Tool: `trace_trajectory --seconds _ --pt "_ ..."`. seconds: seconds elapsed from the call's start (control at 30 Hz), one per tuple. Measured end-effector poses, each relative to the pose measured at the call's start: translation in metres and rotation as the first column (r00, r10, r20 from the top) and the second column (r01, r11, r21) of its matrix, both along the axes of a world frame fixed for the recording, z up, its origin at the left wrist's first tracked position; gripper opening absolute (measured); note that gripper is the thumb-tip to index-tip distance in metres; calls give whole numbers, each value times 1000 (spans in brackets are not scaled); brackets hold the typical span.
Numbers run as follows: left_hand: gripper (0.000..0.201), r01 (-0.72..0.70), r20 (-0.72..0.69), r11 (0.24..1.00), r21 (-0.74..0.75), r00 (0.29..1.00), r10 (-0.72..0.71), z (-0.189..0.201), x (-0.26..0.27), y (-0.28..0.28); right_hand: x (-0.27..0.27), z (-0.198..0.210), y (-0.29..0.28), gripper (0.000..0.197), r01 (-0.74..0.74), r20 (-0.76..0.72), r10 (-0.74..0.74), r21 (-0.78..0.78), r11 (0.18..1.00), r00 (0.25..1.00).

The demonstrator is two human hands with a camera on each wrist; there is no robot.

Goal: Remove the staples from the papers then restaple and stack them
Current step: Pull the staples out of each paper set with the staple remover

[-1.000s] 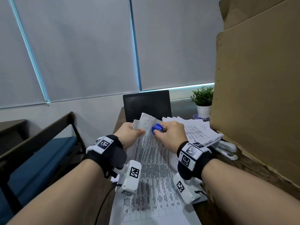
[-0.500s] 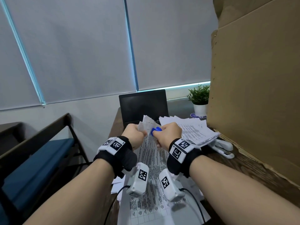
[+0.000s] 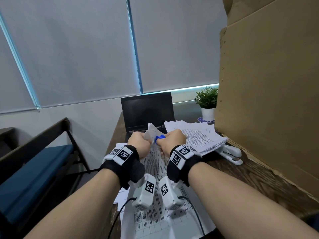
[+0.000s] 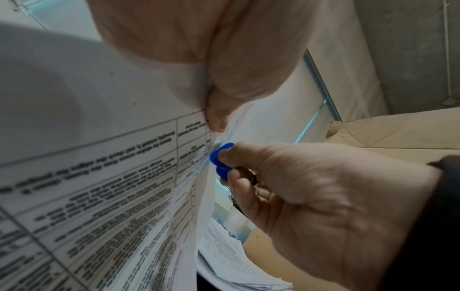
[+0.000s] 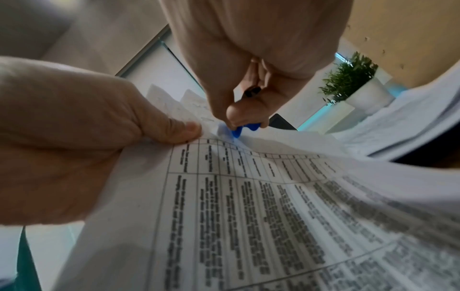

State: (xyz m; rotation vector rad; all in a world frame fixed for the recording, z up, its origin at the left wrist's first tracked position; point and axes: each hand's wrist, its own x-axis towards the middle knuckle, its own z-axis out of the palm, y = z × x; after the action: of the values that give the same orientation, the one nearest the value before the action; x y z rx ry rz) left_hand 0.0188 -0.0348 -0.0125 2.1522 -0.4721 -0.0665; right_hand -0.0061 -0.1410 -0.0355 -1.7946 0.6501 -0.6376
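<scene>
A printed set of papers [image 3: 156, 169] lies on the desk with its far corner [image 3: 151, 133] lifted. My left hand [image 3: 139, 143] pinches that corner [image 5: 174, 126] between thumb and fingers. My right hand [image 3: 172, 140] grips a blue staple remover [image 3: 159, 138], whose tip [image 4: 220, 157] presses into the paper corner [image 5: 236, 132] right beside my left thumb. The staple itself is hidden. A thick pile of other papers [image 3: 198, 137] lies to the right. Under its near edge sits a white stapler [image 3: 229, 153].
A closed-screen black laptop [image 3: 146, 111] stands behind the hands. A small potted plant [image 3: 207, 104] is at the back right. A tall cardboard box [image 3: 269, 83] walls off the right side. A blue-cushioned bench [image 3: 34, 169] stands left of the desk.
Both hands have drawn closer together over the lifted corner, and the left hand has bunched the paper more tightly. The blue remover has stayed at the corner.
</scene>
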Motion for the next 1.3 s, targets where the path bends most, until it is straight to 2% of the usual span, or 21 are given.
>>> trace_trajectory --seconds 0.07,0.17,0.3,0.43,0.53,0.6,0.7,0.77,0.87,0.97,1.07,1.2,1.3 --pt "23 -15 1 1000 14 1000 15 -3 -1 0 0 -5 0 12 7 -6 -7 32 999 1000" --pt "33 -49 39 996 69 998 46 -4 -6 2 3 -8 0 13 17 -1 -17 54 998 1000" --pt "28 -38 49 997 68 998 35 -1 -9 4 9 -8 -3 15 9 -27 -8 40 999 1000" --pt "52 27 5 1000 -13 1000 -27 1 -4 17 5 -14 -36 20 109 -57 -107 45 993 993" --pt "42 -31 6 999 -21 999 32 5 5 28 -10 -14 -33 15 -21 -121 19 -17 1000 992" --pt "34 -4 -4 1000 5 1000 4 5 4 25 -14 -18 -33 14 -58 -145 51 -47 997 988" --pt "31 26 7 998 63 1000 -26 4 2 20 -13 -21 -44 16 -62 -189 32 -155 986 981" --pt "35 8 32 994 110 999 -12 2 1 17 -16 -20 -60 18 -69 -261 -9 -285 956 965" --pt "35 -43 72 987 152 997 32 -1 0 11 -34 -15 -87 20 -135 -389 -71 -476 869 918" --pt "35 -52 89 983 178 995 36 -3 -2 3 -55 -17 -111 30 -258 -545 -130 -577 775 828" --pt "37 -53 96 982 181 995 37 -4 -3 -2 -69 -24 -117 38 -397 -665 -166 -606 689 728" --pt "26 -79 104 973 216 993 57 -6 -3 -1 -75 -29 -118 29 -527 -769 -167 -561 639 617" --pt "23 -84 104 974 212 993 63 -7 -3 2 -74 -33 -120 25 -570 -793 -180 -556 605 582"
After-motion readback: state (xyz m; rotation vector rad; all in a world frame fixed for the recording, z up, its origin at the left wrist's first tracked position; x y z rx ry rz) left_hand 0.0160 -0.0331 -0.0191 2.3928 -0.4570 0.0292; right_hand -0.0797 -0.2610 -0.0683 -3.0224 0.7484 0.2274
